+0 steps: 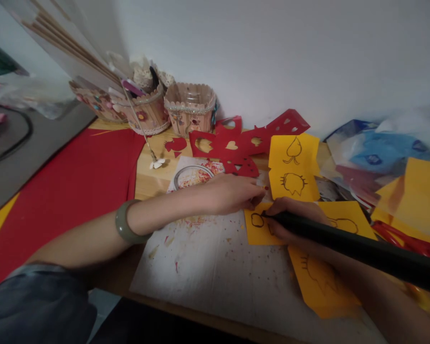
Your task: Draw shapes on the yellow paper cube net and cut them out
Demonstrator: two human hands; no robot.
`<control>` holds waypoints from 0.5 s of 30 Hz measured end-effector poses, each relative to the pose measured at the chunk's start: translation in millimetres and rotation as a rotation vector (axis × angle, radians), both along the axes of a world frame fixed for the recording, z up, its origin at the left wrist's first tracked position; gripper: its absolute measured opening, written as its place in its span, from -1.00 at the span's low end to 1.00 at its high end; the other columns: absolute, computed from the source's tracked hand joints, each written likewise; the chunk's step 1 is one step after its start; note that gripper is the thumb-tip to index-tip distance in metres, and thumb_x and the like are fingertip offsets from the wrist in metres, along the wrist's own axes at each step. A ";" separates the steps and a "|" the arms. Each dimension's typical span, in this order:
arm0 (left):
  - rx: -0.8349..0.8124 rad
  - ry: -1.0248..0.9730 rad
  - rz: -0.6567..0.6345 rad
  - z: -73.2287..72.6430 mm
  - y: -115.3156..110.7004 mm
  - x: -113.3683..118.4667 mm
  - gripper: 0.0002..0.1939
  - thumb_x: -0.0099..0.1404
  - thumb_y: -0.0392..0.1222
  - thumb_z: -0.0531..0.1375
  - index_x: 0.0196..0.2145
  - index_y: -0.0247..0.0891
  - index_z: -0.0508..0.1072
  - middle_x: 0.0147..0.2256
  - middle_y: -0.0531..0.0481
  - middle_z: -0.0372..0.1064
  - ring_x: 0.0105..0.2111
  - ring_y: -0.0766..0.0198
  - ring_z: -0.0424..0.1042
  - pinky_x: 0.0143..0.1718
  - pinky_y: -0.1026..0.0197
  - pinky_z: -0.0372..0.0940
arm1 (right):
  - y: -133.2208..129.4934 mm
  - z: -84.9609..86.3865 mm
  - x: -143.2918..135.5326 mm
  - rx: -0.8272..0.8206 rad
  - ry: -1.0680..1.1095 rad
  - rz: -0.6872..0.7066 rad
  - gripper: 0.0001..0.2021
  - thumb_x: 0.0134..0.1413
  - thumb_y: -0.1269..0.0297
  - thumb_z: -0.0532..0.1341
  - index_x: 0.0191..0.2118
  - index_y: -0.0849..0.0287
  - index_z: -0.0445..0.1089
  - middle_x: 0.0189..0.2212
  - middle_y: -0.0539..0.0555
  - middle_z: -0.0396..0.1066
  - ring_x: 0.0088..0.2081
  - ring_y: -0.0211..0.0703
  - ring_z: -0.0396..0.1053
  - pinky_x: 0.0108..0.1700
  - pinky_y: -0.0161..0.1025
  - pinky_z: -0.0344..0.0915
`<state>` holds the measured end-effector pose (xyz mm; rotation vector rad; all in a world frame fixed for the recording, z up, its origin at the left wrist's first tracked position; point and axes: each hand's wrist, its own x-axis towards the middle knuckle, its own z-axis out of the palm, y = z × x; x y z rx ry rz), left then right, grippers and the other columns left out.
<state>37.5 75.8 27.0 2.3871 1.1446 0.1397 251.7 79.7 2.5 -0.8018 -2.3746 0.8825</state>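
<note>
My right hand (301,210) is closed round a long black pen (358,243), its tip on a small drawn outline near the left end of a cross-shaped yellow paper (256,239). Other panels of that paper bear a leaf-like shape and round shapes with spikes, all in dark line. From the left, my left hand (229,193) reaches over with fingers stretched out, the fingertips by the paper's edge. A green bangle (123,222) circles the left wrist. My right hand and the pen hide part of the middle and right panels.
A whitish board (200,282) strewn with scraps lies beneath, a ring (177,177) on it. Red cut-out paper (229,143) lies behind; red sheets (79,186) lie left. Decorated baskets (189,107) line the wall. Red-handled scissors (408,239) and plastic bags (383,148) are right.
</note>
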 end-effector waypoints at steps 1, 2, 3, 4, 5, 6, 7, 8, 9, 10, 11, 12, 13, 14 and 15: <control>-0.002 -0.001 -0.002 0.1 0.1 -0.2 -0.89 0.32 -0.35 0.10 -0.27 -0.24 0.42 -0.26 0.04 0.36 -0.34 0.30 0.32 -0.45 0.29 0.05 | -0.1 -0.5 0.2 0.008 -0.001 -0.002 -0.91 0.01 0.41 0.18 -0.38 0.06 0.33 -0.58 -0.11 0.39 -0.61 -0.32 0.30 -0.58 -0.37 0.17; -0.003 -0.002 -0.003 0.0 0.2 -0.3 -0.89 0.32 -0.35 0.10 -0.27 -0.24 0.42 -0.26 0.04 0.37 -0.33 0.30 0.32 -0.44 0.29 0.06 | -0.2 -1.0 0.3 0.013 -0.003 -0.001 -0.92 0.02 0.41 0.18 -0.38 0.05 0.33 -0.58 -0.11 0.39 -0.62 -0.32 0.30 -0.58 -0.36 0.17; -0.002 -0.001 -0.003 -0.1 0.4 -0.3 -0.88 0.33 -0.34 0.09 -0.26 -0.24 0.42 -0.25 0.03 0.37 -0.33 0.30 0.32 -0.44 0.29 0.06 | -0.2 -1.3 0.3 0.018 -0.005 0.001 -0.92 0.02 0.41 0.18 -0.38 0.05 0.33 -0.58 -0.11 0.39 -0.62 -0.32 0.29 -0.59 -0.36 0.16; -0.002 0.000 -0.002 -0.2 0.6 -0.2 -0.88 0.33 -0.34 0.09 -0.26 -0.24 0.42 -0.26 0.03 0.37 -0.33 0.30 0.32 -0.43 0.29 0.07 | -0.2 -1.6 0.2 0.022 -0.004 0.002 -0.92 0.02 0.41 0.19 -0.38 0.05 0.33 -0.58 -0.11 0.39 -0.62 -0.31 0.29 -0.59 -0.35 0.16; -0.002 0.002 -0.001 -0.1 0.7 -0.1 -0.88 0.34 -0.34 0.09 -0.26 -0.24 0.42 -0.25 0.03 0.37 -0.33 0.29 0.32 -0.43 0.29 0.07 | -0.2 -1.7 0.1 0.026 -0.004 0.002 -0.91 0.01 0.41 0.19 -0.39 0.04 0.32 -0.58 -0.11 0.39 -0.62 -0.32 0.29 -0.59 -0.35 0.16; -0.003 0.007 0.001 0.2 0.8 0.2 -0.88 0.33 -0.34 0.09 -0.26 -0.24 0.42 -0.25 0.03 0.37 -0.33 0.29 0.33 -0.43 0.29 0.06 | -0.1 -1.6 0.0 0.028 -0.005 0.001 -0.90 0.00 0.42 0.19 -0.39 0.04 0.32 -0.58 -0.12 0.39 -0.62 -0.32 0.28 -0.58 -0.35 0.15; -0.005 0.012 0.003 0.7 0.8 0.4 -0.89 0.33 -0.34 0.10 -0.26 -0.24 0.42 -0.25 0.03 0.37 -0.33 0.29 0.33 -0.44 0.29 0.06 | 0.1 -1.4 -0.2 0.031 -0.006 0.001 -0.90 0.00 0.42 0.19 -0.39 0.04 0.32 -0.59 -0.12 0.38 -0.62 -0.32 0.28 -0.58 -0.35 0.15; -0.007 0.017 0.003 1.2 0.7 0.7 -0.89 0.32 -0.35 0.11 -0.26 -0.24 0.42 -0.25 0.03 0.37 -0.33 0.28 0.33 -0.43 0.29 0.06 | 0.2 -1.0 -0.4 0.034 -0.006 0.001 -0.90 -0.01 0.43 0.19 -0.39 0.05 0.32 -0.60 -0.13 0.37 -0.63 -0.33 0.27 -0.59 -0.36 0.14; -0.009 0.021 0.002 1.8 0.6 0.9 -0.90 0.31 -0.35 0.11 -0.27 -0.25 0.42 -0.26 0.03 0.37 -0.33 0.28 0.33 -0.43 0.29 0.06 | 0.4 -0.5 -0.6 0.036 -0.004 0.003 -0.90 -0.02 0.43 0.19 -0.40 0.05 0.32 -0.61 -0.13 0.36 -0.64 -0.33 0.26 -0.60 -0.36 0.14; -0.010 0.024 0.001 2.1 0.5 1.0 -0.90 0.31 -0.35 0.11 -0.28 -0.25 0.42 -0.26 0.03 0.37 -0.34 0.29 0.33 -0.43 0.29 0.07 | 0.5 0.0 -0.7 0.037 -0.003 0.006 -0.90 -0.02 0.43 0.19 -0.40 0.05 0.32 -0.62 -0.14 0.35 -0.64 -0.34 0.26 -0.60 -0.37 0.13; -0.009 0.025 0.000 2.2 0.4 1.0 -0.90 0.31 -0.35 0.11 -0.28 -0.25 0.42 -0.26 0.03 0.37 -0.34 0.29 0.33 -0.43 0.29 0.06 | 0.6 0.5 -0.9 0.040 -0.004 0.008 -0.90 -0.02 0.43 0.18 -0.40 0.05 0.32 -0.63 -0.14 0.35 -0.65 -0.34 0.26 -0.61 -0.37 0.13; -0.008 0.023 0.000 1.9 0.4 0.9 -0.90 0.31 -0.35 0.11 -0.28 -0.25 0.42 -0.26 0.03 0.36 -0.34 0.29 0.32 -0.43 0.29 0.06 | 0.6 1.0 -1.2 0.045 -0.004 0.010 -0.90 -0.03 0.43 0.18 -0.40 0.05 0.32 -0.63 -0.14 0.35 -0.65 -0.34 0.26 -0.61 -0.37 0.13; -0.005 0.020 0.000 1.4 0.4 0.7 -0.90 0.31 -0.35 0.11 -0.28 -0.25 0.42 -0.26 0.03 0.36 -0.35 0.30 0.31 -0.44 0.28 0.06 | 0.5 1.5 -1.4 0.052 -0.003 0.010 -0.90 -0.04 0.42 0.18 -0.41 0.05 0.31 -0.63 -0.13 0.35 -0.65 -0.34 0.26 -0.61 -0.37 0.13; -0.002 0.015 0.000 0.8 0.5 0.5 -0.90 0.32 -0.35 0.11 -0.27 -0.25 0.42 -0.26 0.04 0.36 -0.35 0.30 0.31 -0.44 0.28 0.05 | 0.3 1.9 -1.6 0.060 -0.002 0.010 -0.90 -0.04 0.42 0.18 -0.41 0.05 0.31 -0.63 -0.13 0.35 -0.66 -0.33 0.26 -0.62 -0.36 0.12; 0.001 0.011 -0.001 0.3 0.6 0.3 -0.90 0.32 -0.35 0.11 -0.27 -0.25 0.41 -0.27 0.04 0.36 -0.35 0.30 0.31 -0.44 0.28 0.05 | 0.0 2.3 -1.9 0.068 0.001 0.008 -0.91 -0.04 0.42 0.17 -0.42 0.05 0.31 -0.63 -0.13 0.35 -0.66 -0.33 0.25 -0.62 -0.36 0.12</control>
